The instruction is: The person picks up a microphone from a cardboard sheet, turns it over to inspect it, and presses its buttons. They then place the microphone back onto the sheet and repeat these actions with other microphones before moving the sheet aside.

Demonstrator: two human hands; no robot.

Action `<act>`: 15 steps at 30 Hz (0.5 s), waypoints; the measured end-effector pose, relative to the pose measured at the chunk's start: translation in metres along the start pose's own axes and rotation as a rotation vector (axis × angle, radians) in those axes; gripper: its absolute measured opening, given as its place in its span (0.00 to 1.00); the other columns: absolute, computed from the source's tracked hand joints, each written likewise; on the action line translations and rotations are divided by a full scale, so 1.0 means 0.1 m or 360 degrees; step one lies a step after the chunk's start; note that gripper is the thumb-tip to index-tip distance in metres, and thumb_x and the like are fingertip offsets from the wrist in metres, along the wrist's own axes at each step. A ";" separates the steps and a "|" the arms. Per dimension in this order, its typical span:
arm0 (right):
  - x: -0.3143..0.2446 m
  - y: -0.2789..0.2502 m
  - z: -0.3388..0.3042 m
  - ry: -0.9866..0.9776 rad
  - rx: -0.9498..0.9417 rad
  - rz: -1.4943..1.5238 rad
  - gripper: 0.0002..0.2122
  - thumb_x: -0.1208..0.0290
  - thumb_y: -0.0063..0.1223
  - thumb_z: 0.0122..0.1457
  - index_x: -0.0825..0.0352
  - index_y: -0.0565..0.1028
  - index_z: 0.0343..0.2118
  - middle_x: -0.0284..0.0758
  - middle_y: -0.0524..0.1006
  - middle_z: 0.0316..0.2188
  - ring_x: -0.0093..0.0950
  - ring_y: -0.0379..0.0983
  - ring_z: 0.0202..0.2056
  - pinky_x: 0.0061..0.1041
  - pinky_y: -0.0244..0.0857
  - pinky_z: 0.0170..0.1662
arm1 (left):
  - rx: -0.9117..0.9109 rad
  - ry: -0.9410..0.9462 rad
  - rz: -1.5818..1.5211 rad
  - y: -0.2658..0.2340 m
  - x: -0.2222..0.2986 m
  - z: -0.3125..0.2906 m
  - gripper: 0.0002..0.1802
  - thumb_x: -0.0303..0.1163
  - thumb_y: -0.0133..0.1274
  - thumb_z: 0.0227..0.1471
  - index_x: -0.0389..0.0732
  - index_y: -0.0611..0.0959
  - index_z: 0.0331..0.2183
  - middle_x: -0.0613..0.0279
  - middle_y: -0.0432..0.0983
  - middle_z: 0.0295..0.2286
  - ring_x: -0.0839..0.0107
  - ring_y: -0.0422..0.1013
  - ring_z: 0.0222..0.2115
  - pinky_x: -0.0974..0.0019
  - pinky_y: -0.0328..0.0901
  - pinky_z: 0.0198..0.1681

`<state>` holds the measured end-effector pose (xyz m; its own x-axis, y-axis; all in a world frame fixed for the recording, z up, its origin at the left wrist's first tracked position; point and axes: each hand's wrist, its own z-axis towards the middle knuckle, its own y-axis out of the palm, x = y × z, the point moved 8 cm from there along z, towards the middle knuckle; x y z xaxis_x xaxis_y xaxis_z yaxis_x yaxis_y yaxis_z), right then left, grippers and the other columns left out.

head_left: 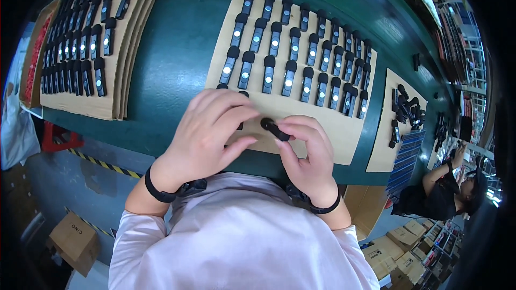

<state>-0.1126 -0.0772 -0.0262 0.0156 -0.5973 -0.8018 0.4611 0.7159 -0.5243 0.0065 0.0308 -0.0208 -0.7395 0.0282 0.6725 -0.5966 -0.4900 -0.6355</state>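
and here's the right hand, thumb and fingers pinching one small black foam-topped device, held tilted just above the near part of the cardboard sheet. the left hand hovers beside it, fingers curved and thumb spread well away; whether a fingertip touches the device partly hidden below, i can't tell from here.

the score so far: three long rows of devices lie on this sheet, most showing a lit spot, and a fourth row looks barely begun at the left. over on the left, the cardboard stack carries rows too. on the right, a loose pile lies unsorted, so i'd judge there's plenty left.

now the room: bare cardboard runs along the near side, right of the hands. the table's near edge sits close to the body, little slack there. green tabletop opens wide to the left; toward the pile, only a narrow strip.
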 end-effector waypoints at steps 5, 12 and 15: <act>-0.01 0.22 -0.02 -0.0184 -0.0135 -0.0546 0.15 0.84 0.60 0.47 0.67 0.74 0.39 0.41 0.74 0.42 0.40 0.73 0.42 0.35 0.68 0.44 | -0.0028 -0.0028 0.0205 -0.02 -0.09 -0.03 0.25 0.28 0.65 0.38 0.40 0.77 0.42 0.55 0.72 0.44 0.53 0.69 0.46 0.51 0.62 0.52; 0.04 0.44 -0.10 -0.0167 -0.0281 -0.0637 0.15 0.80 0.61 0.46 0.66 0.74 0.39 0.40 0.72 0.44 0.41 0.72 0.42 0.37 0.67 0.44 | 0.0040 -0.0004 0.0179 -0.12 -0.12 -0.05 0.23 0.28 0.65 0.38 0.40 0.78 0.41 0.54 0.72 0.45 0.53 0.69 0.47 0.51 0.62 0.52; 0.09 0.44 -0.09 -0.0132 -0.0245 -0.0668 0.15 0.79 0.61 0.47 0.66 0.75 0.39 0.40 0.72 0.44 0.41 0.72 0.42 0.37 0.67 0.44 | 0.0047 0.0021 0.0158 -0.13 -0.09 -0.04 0.22 0.28 0.65 0.38 0.40 0.78 0.40 0.54 0.73 0.45 0.53 0.69 0.47 0.51 0.63 0.52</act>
<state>-0.1003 -0.0485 -0.0591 -0.0707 -0.8699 -0.4882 0.3054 0.4470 -0.8408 0.0197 0.0405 -0.0197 -0.7986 -0.0106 0.6018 -0.5111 -0.5162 -0.6873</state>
